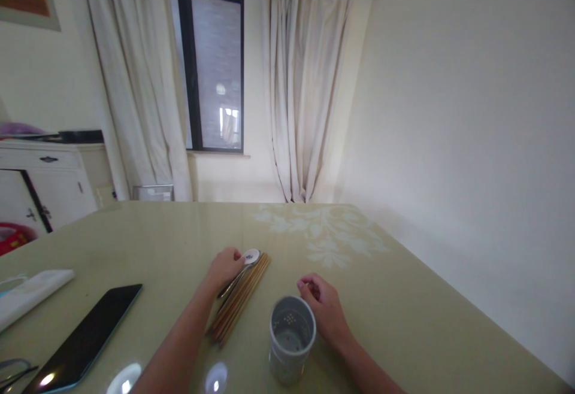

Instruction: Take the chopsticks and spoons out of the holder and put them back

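Observation:
On the table, my left hand (226, 266) has its fingers closed at the edge of a spoon (251, 256) with a pale bowl and a small dark mark. The spoon's thin metal handle slants down toward me, and at least one other metal piece seems to lie under it. Beside the spoon, touching or nearly so, is a bundle of wooden chopsticks (240, 301). A grey utensil holder (291, 346) with small holes inside stands upright, with nothing seen in it. Just behind its right rim rests my right hand (322, 303), fingers curled in, with nothing visible in them.
A black tablet or phone-like slab (87, 334) lies at the left of the glossy table (404, 322). Farther left is a white flat object (36, 292), with dark-rimmed glasses or a cord (15, 373) near the corner. A wall (471, 142) borders the table's right side.

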### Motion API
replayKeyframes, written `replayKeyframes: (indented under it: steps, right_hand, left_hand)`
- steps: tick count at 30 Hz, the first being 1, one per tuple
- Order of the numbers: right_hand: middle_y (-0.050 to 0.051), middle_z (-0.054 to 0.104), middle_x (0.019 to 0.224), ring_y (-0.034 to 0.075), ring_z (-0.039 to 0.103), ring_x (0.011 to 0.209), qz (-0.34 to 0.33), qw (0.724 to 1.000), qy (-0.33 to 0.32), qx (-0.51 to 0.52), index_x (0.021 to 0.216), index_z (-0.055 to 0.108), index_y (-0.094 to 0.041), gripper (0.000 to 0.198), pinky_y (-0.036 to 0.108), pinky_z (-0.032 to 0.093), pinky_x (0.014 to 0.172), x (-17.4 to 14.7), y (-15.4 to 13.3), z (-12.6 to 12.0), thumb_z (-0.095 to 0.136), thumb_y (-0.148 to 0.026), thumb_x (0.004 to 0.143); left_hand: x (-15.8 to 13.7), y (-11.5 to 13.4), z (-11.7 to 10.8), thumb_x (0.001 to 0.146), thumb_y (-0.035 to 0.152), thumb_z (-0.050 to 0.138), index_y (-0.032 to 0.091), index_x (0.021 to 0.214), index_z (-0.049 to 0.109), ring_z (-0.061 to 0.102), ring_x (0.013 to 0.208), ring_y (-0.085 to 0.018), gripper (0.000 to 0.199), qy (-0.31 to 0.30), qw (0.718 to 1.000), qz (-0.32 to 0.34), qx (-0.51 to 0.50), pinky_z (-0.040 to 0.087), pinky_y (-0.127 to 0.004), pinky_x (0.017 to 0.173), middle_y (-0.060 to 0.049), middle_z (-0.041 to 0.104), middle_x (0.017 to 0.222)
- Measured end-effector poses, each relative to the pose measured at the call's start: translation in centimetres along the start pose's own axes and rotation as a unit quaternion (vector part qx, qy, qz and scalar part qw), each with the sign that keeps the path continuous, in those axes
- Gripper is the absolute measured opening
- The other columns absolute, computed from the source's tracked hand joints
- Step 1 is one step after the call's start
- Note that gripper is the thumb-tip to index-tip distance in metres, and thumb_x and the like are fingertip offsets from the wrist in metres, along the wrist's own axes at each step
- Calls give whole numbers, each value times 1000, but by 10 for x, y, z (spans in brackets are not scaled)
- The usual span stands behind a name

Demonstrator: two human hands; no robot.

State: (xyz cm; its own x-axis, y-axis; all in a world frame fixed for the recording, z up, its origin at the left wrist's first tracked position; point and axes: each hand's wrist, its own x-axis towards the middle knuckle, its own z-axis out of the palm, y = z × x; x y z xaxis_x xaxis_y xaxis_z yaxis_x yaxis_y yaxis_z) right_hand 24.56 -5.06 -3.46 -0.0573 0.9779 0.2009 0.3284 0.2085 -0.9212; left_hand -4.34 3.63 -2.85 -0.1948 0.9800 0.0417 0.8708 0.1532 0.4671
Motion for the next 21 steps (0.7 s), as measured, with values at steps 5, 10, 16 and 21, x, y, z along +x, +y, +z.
replayKeyframes:
  steps: [5,10,16,21]
  right_hand:
    - [3,69,68,21,67,63,-9,1000,12,-22,85,66,-21,37,31,51,62,4,6,3,58,-55,93]
    - [2,69,65,20,67,62,-15,999,20,-26,83,66,-20,29,29,49,61,9,11,4,56,-46,93]
    - [1,67,64,18,62,56,-7,999,21,-29,84,64,-20,33,27,47,58,10,13,4,51,-48,95]
    - [-1,57,58,18,56,58,-24,998,36,-45,68,54,-23,48,29,44,62,9,8,1,40,-55,101]
  left_hand:
    - [-4,2,-5,91,28,63,19,92,77,75,97,-26,17,2,999,16,29,49,-29,79,-13,82,102]
    - [-12,10,-16,90,31,67,18,84,76,75,96,-30,17,16,999,18,33,51,-33,81,-16,81,98]
    - [-27,47,-52,100,29,50,20,88,74,74,99,-25,29,48,996,74,-32,53,-32,88,-12,81,102]
    - [-87,75,-38,106,31,27,21,112,66,68,90,-19,41,154,936,174,-264,55,-30,85,-8,74,105]
